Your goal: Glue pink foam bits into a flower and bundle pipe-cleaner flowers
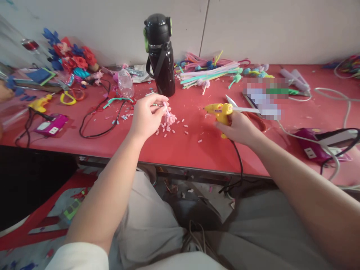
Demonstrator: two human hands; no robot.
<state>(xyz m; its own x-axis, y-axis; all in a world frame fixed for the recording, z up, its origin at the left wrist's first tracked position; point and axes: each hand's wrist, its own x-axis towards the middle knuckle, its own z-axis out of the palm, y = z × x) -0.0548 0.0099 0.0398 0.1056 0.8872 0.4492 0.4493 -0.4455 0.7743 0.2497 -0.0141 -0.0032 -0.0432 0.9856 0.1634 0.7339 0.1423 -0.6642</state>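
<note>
My left hand (pixel 147 118) is closed, its fingertips pinching a thin pink pipe cleaner (pixel 166 107) with a fluffy, flower-like pink tip (pixel 170 119) that hangs just above the table. Small pink cut pieces (pixel 173 131) lie scattered under and around it. In my right hand (pixel 243 129) is a yellow glue gun (pixel 222 108), gripped by its handle with the nozzle facing left toward the pink piece, but apart from it. A whitish glue stick (pixel 246 110) sticks out of its back, and a black cord (pixel 240 159) drops over the table edge.
A black bottle (pixel 164 63) stands at the back of the red table (pixel 180 148). Pastel pipe cleaners (pixel 208 77), scissors (pixel 257 120), and a purple power socket (pixel 311 148) lie to the right. Leftward are another yellow glue gun (pixel 41 103), yellow-handled scissors (pixel 67 98) and artificial flowers (pixel 74 60).
</note>
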